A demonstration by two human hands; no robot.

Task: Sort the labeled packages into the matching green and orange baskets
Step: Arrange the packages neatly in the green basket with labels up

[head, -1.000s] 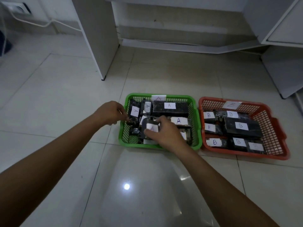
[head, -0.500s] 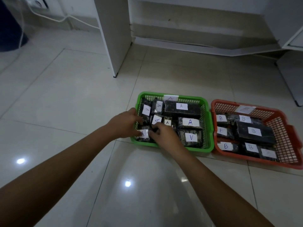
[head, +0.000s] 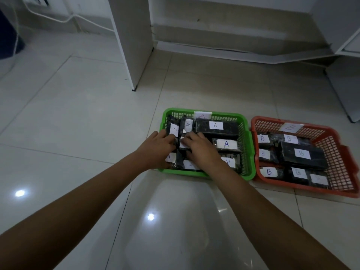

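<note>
A green basket (head: 249, 152) tagged A sits on the floor, filled with several dark packages with white A labels, such as a large one (head: 217, 126) at the back. To its right an orange basket (head: 339, 151) tagged B holds several B-labelled packages (head: 303, 155). Both my hands are inside the green basket's left half. My left hand (head: 158, 146) and my right hand (head: 200, 150) press from either side on a small dark A package (head: 183, 146) between them, which is mostly hidden by the fingers.
A white cabinet panel (head: 134, 41) stands on the tiled floor behind the baskets, with a white unit (head: 346, 90) at the far right. A white cable (head: 64, 19) runs along the wall at top left.
The view has shifted, so the baskets sit further right. My right hand moved left across the green basket and my left hand came in over the rim; both now meet on one small package.
</note>
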